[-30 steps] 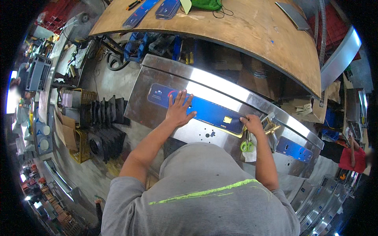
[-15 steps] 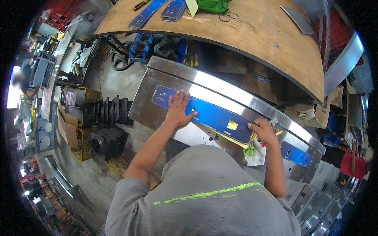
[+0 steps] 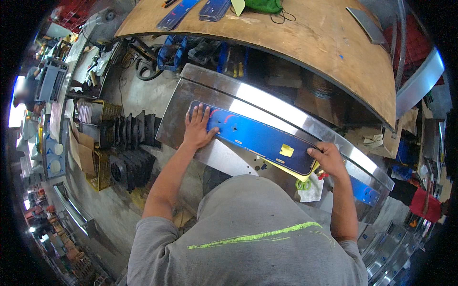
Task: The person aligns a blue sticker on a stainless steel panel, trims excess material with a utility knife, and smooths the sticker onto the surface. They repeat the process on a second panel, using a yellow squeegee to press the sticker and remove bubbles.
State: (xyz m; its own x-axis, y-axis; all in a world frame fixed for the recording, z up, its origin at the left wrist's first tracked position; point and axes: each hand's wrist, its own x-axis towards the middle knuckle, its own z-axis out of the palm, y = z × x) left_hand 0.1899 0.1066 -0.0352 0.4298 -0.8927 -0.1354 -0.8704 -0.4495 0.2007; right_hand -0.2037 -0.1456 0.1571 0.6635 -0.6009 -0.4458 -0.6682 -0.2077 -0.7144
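Note:
A long blue panel [image 3: 260, 138] with rounded corners, a few cut-outs and a small yellow note [image 3: 286, 150] lies slantwise over a shiny sheet-metal body [image 3: 174, 117]. On its left end rests my left hand [image 3: 196, 127], flat with the fingers spread. My right hand [image 3: 330, 159] grips the right end, thumb on top and the other fingers out of sight. Yellow material [image 3: 293, 174] shows along the panel's lower right edge. Just below are green-handled scissors [image 3: 304, 185] and a white cloth [image 3: 312, 193], with a small red item [image 3: 323, 176] beside my right hand.
Beyond the metal body stands a wooden table [image 3: 296, 38] bearing more blue panels [image 3: 214, 9] and a green bundle [image 3: 260, 5]. Another blue panel [image 3: 365, 191] lies at the right. Black parts [image 3: 131, 169] and yellow crates [image 3: 101, 171] stand on the floor at left.
My left hand has slid left to the panel's end, uncovering red marks and a cut-out. The panel and my right hand have shifted slightly to the right.

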